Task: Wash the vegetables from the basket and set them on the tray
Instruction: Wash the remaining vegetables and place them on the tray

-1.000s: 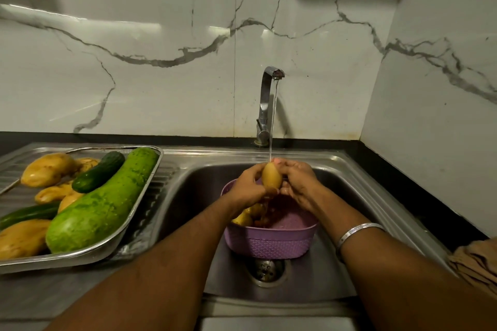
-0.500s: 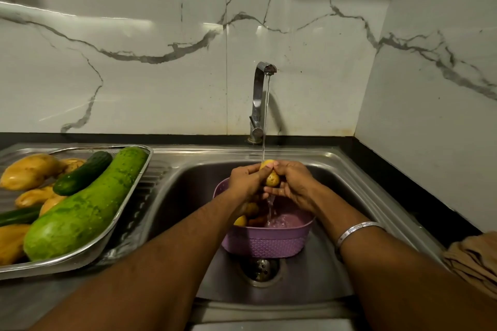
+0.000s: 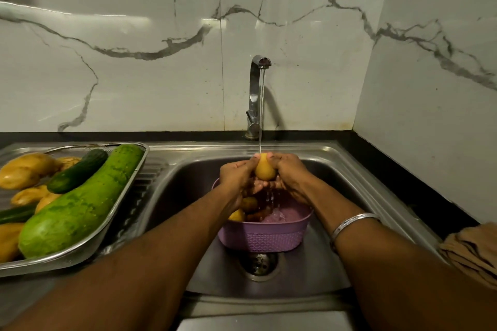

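Observation:
A yellow potato (image 3: pixel 264 169) sits between both my hands under the running tap (image 3: pixel 258 94). My left hand (image 3: pixel 238 176) grips its left side and my right hand (image 3: pixel 289 173) grips its right side. Below them the purple basket (image 3: pixel 265 239) stands in the sink (image 3: pixel 188 177), with a few more potatoes (image 3: pixel 243 209) in its left part. The steel tray (image 3: pixel 118 204) on the drainboard at the left holds a big green gourd (image 3: pixel 80 204), a cucumber (image 3: pixel 78 170) and several potatoes (image 3: pixel 25 169).
Water falls from the tap into the basket. The sink drain (image 3: pixel 259 263) lies just in front of the basket. A brown cloth (image 3: pixel 473 250) lies on the black counter at the right. Marble walls close the back and right side.
My hands have turned the potato under the stream, so more of it shows between them now. The view has shifted slightly; the tray and basket stay where they were.

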A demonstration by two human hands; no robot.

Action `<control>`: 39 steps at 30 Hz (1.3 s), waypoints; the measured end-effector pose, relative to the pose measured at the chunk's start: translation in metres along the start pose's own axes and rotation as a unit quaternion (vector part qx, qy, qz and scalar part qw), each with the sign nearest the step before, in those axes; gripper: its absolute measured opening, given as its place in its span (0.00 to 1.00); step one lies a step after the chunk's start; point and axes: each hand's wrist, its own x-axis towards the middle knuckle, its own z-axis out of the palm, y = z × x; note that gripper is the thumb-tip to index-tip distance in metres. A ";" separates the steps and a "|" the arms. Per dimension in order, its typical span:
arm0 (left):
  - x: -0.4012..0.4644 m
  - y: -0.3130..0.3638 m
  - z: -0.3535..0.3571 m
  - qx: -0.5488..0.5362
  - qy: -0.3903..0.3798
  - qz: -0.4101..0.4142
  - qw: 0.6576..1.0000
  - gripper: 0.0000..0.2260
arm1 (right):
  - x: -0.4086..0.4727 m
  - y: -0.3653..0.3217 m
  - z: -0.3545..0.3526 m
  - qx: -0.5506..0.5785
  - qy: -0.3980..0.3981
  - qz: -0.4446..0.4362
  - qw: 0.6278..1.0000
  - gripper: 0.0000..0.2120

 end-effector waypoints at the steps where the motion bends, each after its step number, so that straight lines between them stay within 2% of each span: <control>1: -0.001 0.001 0.002 -0.004 0.011 -0.002 1.000 0.14 | -0.001 -0.001 0.001 -0.009 0.004 -0.007 1.000 0.11; 5: -0.001 0.002 0.003 -0.001 0.043 0.007 0.999 0.18 | -0.008 -0.003 0.005 -0.032 -0.012 -0.014 0.999 0.08; 10: -0.005 0.006 -0.006 0.015 -0.047 -0.014 0.999 0.10 | -0.006 0.001 0.001 0.014 0.018 -0.015 1.000 0.12; 13: -0.005 0.008 -0.010 0.000 -0.123 -0.039 0.992 0.11 | -0.003 0.001 -0.003 0.035 0.033 -0.010 0.999 0.12; 15: -0.006 0.006 -0.008 0.007 -0.109 -0.032 0.993 0.11 | -0.003 0.000 -0.005 0.026 0.030 -0.005 0.999 0.12; 20: -0.001 0.000 -0.001 0.008 0.013 0.006 1.000 0.15 | -0.005 -0.003 0.001 -0.038 -0.019 -0.027 0.999 0.10; 22: -0.001 0.002 -0.001 0.000 0.010 -0.009 1.000 0.17 | -0.004 -0.003 0.003 -0.046 -0.020 -0.029 0.998 0.12; 26: -0.003 0.003 0.000 0.007 -0.006 -0.016 1.000 0.16 | -0.006 -0.002 0.000 -0.023 -0.007 -0.020 1.000 0.10; 30: -0.005 0.007 -0.004 -0.012 -0.087 -0.057 0.994 0.13 | -0.005 -0.001 -0.006 0.041 0.009 0.002 0.999 0.15; 34: -0.003 0.010 -0.014 -0.011 -0.129 -0.064 0.989 0.12 | -0.005 -0.003 -0.009 0.051 -0.006 0.013 0.999 0.17; 39: -0.004 0.007 -0.010 -0.001 -0.074 -0.023 0.997 0.11 | -0.003 -0.001 -0.006 0.051 -0.013 0.010 0.999 0.15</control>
